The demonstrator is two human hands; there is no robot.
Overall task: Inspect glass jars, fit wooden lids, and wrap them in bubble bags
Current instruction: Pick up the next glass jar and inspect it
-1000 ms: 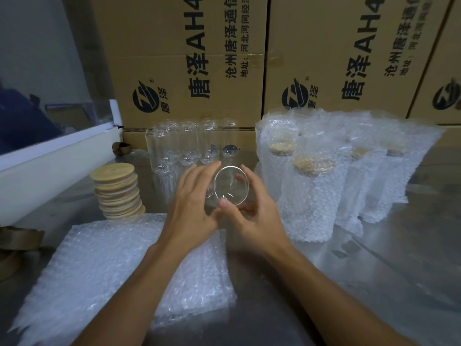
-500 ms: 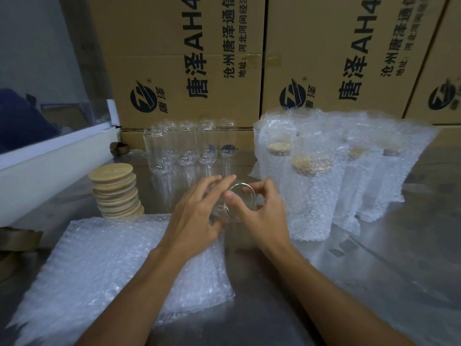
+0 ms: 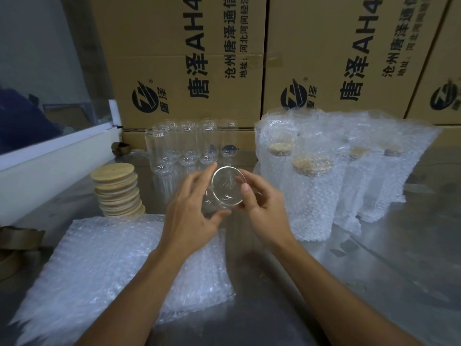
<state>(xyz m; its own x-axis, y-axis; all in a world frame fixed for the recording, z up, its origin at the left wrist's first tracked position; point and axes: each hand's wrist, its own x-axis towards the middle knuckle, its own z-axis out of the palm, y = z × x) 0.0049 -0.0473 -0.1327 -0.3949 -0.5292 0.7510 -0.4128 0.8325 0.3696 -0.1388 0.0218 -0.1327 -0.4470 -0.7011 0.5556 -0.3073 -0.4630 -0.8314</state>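
Head view, nearest first: two bare forearms reach forward over a shiny metal table (image 3: 374,283). Under the left forearm lies a flat stack of bubble bags (image 3: 104,265), spread on the table's near left part. Above the far edge of that stack, both hands hold one clear glass jar (image 3: 225,189) off the table, tipped so that its round open mouth faces the camera. The left hand (image 3: 189,211) curls its fingers round the jar's left side with the thumb under it; the right hand (image 3: 262,208) grasps the right side of the rim, thumb at the near edge and fingers behind. The jar has no lid on it.

Just left of the hands stands a stack of round wooden lids (image 3: 117,193), somewhat askew. To the right, wrapped jars (image 3: 314,186) stand upright in bubble bags, close together, wooden lids showing dimly through the plastic. Beyond the hands a cluster of bare glass jars (image 3: 189,146) stands upright; their number is hard to tell through the glare. Behind everything, printed cardboard boxes (image 3: 189,61) form a wall.
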